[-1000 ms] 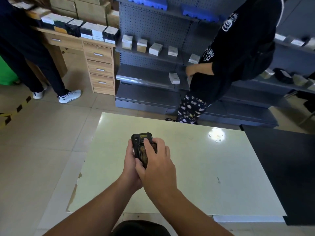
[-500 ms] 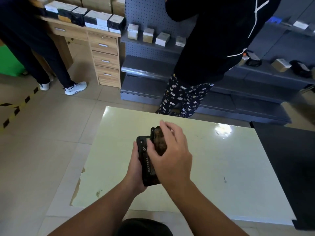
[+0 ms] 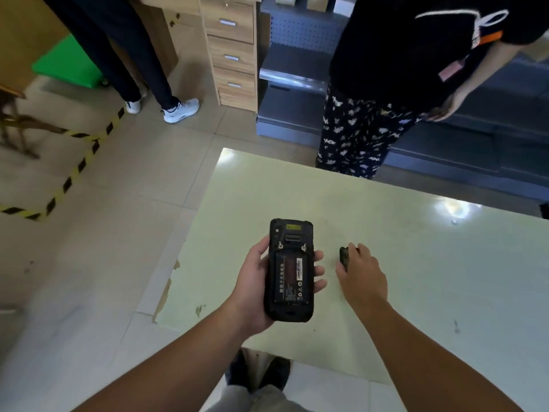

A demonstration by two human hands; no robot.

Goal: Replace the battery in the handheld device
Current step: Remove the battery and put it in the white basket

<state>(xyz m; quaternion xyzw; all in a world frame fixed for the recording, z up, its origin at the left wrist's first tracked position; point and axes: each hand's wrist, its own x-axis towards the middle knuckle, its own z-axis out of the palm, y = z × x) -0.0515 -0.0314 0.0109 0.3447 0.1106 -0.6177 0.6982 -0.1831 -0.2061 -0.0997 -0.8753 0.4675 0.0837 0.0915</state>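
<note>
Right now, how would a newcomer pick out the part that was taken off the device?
Find the pale green table. Just right of the black device held back-up in the left hand, the right hand holds a small dark cover at the tabletop, the only loose piece there.

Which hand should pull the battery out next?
Probably the right hand: it only has the back cover to put down on the table. The left hand is busy cradling the device with its battery showing.

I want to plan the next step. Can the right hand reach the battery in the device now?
Probably yes, once freed. The battery lies uncovered, facing up in the handheld device that the left hand holds. The right hand, close beside it, holds the dark cover.
</note>
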